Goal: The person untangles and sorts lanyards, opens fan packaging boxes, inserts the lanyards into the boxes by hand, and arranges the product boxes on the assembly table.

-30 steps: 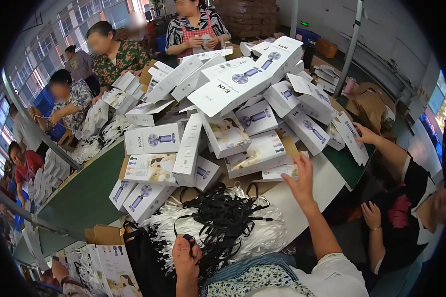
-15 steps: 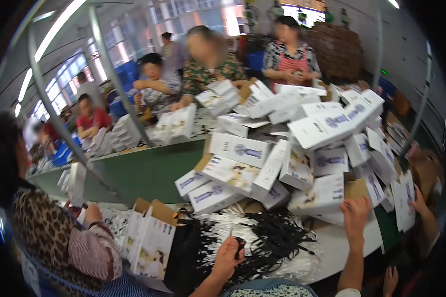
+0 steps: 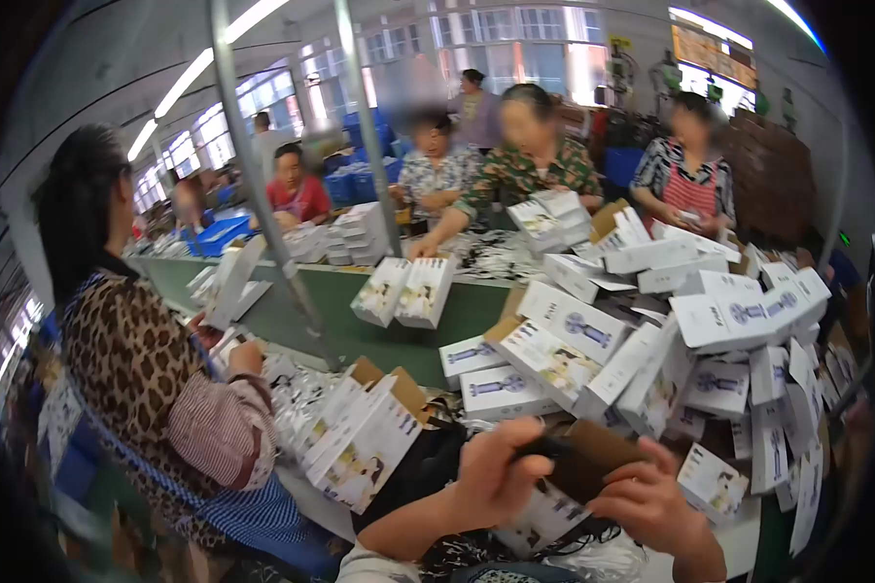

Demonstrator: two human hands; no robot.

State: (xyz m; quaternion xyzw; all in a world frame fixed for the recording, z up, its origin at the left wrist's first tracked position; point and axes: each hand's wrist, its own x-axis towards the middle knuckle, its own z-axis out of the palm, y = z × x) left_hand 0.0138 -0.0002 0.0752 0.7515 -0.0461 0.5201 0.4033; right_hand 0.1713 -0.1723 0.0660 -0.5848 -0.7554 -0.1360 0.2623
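My left hand (image 3: 496, 476) is closed around a small black bundle (image 3: 546, 447), perhaps a strap or cord, too blurred to be sure. The bundle is right at the brown inner flap of a white printed carton (image 3: 544, 520). My right hand (image 3: 651, 500) grips that carton by its open end, fingers bent over the brown cardboard. The carton is tilted in front of me, with its lower part partly behind my hands. Beneath lie white cords (image 3: 603, 559) and black straps, mostly covered by my arms.
A heap of white fan cartons (image 3: 593, 340) rises ahead and right. Upright open cartons (image 3: 369, 457) stand at left, beside a co-worker in leopard print (image 3: 146, 389). Metal posts (image 3: 262, 194) rise from the green-sided bench (image 3: 360, 311). Several people work across it.
My right hand has brought a carton from the heap toward me. My left hand has risen with the black bundle to its open end. The view has turned left.
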